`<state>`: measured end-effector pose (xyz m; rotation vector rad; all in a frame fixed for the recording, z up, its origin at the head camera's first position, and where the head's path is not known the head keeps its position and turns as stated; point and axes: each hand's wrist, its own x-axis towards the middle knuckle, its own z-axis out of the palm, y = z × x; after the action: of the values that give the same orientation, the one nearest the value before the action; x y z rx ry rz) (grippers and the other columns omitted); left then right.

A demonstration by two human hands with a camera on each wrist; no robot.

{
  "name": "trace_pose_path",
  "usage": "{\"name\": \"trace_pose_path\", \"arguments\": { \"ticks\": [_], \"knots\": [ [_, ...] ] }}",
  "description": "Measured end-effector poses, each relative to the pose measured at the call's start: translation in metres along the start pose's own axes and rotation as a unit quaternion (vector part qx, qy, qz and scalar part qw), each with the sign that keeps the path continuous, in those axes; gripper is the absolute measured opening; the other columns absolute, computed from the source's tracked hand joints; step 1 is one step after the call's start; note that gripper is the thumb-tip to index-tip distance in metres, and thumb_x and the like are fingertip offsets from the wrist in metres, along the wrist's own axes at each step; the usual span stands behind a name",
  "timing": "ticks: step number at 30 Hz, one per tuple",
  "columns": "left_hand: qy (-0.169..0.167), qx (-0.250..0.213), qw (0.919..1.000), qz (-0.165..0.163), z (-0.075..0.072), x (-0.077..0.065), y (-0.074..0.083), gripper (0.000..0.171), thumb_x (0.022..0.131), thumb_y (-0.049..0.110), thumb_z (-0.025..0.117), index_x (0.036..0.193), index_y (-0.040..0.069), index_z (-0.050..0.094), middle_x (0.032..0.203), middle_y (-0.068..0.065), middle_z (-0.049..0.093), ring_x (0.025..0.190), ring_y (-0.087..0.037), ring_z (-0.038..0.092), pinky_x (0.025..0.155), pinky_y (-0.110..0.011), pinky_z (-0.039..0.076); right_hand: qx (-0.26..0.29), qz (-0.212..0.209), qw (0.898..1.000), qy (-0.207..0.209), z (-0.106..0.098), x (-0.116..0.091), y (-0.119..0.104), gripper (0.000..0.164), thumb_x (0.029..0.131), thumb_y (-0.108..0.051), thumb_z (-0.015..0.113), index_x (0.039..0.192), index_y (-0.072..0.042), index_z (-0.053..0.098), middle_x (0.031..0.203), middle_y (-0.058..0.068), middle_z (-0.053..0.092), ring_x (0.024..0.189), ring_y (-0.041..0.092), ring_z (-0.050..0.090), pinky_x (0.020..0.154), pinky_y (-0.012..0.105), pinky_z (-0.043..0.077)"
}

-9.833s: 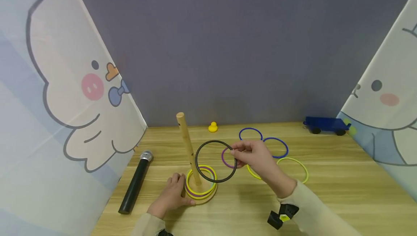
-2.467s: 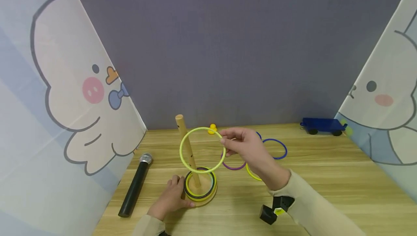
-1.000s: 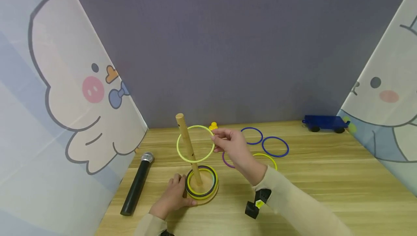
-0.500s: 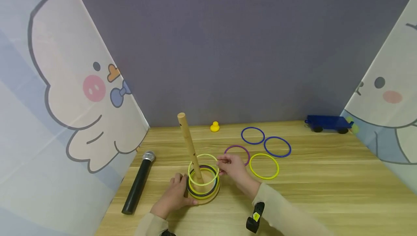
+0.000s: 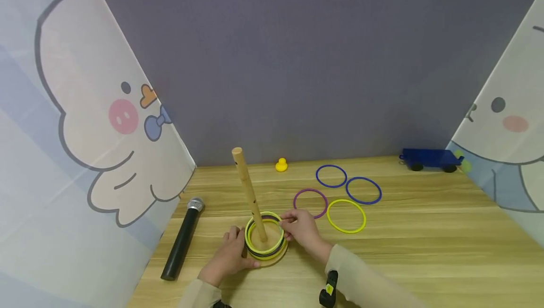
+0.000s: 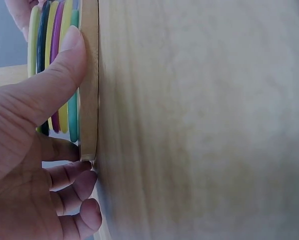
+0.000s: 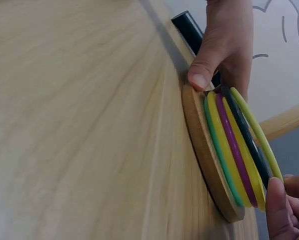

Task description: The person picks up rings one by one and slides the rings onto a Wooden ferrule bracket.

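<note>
The left hand (image 5: 229, 257) is placed at the left side of the round wooden base (image 7: 202, 145), which is gripped with the thumb stretched along the near edge and the fingers bent round the far left side. The right hand (image 5: 302, 229) is lowered on the right of the post (image 5: 248, 187), palm turned inward, and the light yellow-green ring (image 7: 260, 136) is pinched between its thumb and fingertips. Both wrists are bordered by cream sleeves (image 5: 361, 275).

The pinched ring is thin, smooth and pale, and is held low around the post, just above the black ring (image 6: 41, 40); whether the two are touching cannot be told. Beneath the black ring, yellow, purple and yellow rings are stacked in turn, with a green ring (image 6: 73, 120) lowest.

On the counter (image 5: 425, 237), to the right, a purple ring (image 5: 310, 190), a bright yellow ring (image 5: 349, 232) and two blue rings (image 5: 363, 203) are spread flat. A microphone (image 5: 182, 244) is laid on the left; a rubber duck (image 5: 281, 165) and, at far right, a blue cart (image 5: 432, 158) are set along the far edge.
</note>
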<state>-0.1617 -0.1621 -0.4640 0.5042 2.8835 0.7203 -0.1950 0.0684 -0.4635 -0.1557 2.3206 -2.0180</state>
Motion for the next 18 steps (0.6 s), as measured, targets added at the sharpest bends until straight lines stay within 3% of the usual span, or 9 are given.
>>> {"name": "trace_pose_path", "arguments": {
  "ticks": [8,14,18],
  "knots": [
    [0.000,-0.005,1.0000,0.007,-0.001,0.000,0.001,0.103,0.065,0.046,0.087,0.138,-0.012,0.041,0.118,-0.019,0.040,0.107,-0.036,0.041,0.089,-0.053,0.044,-0.045,-0.028,0.999,-0.002,-0.013,-0.005,0.003,0.019,0.084,-0.003,0.071,0.101,0.007,0.069,0.077,0.005,0.062,0.055,0.020,0.062,0.050,0.037,0.055],
    [-0.006,-0.011,0.9999,0.001,0.000,0.001,-0.002,0.105,0.065,0.046,0.087,0.138,-0.013,0.040,0.120,-0.020,0.040,0.108,-0.036,0.041,0.090,-0.053,0.045,-0.101,-0.033,0.994,0.001,-0.043,-0.015,0.003,0.014,0.087,-0.004,0.069,0.097,0.005,0.070,0.079,0.004,0.065,0.057,0.023,0.063,0.051,0.034,0.054],
    [-0.005,-0.008,1.0000,0.000,-0.001,0.001,-0.004,0.107,0.065,0.048,0.086,0.138,-0.014,0.039,0.123,-0.022,0.039,0.112,-0.038,0.040,0.092,-0.054,0.044,-0.158,-0.023,0.987,0.028,-0.069,-0.019,0.005,0.010,0.087,-0.003,0.070,0.095,0.002,0.070,0.079,0.003,0.065,0.057,0.022,0.062,0.051,0.029,0.053]
  ]
}}
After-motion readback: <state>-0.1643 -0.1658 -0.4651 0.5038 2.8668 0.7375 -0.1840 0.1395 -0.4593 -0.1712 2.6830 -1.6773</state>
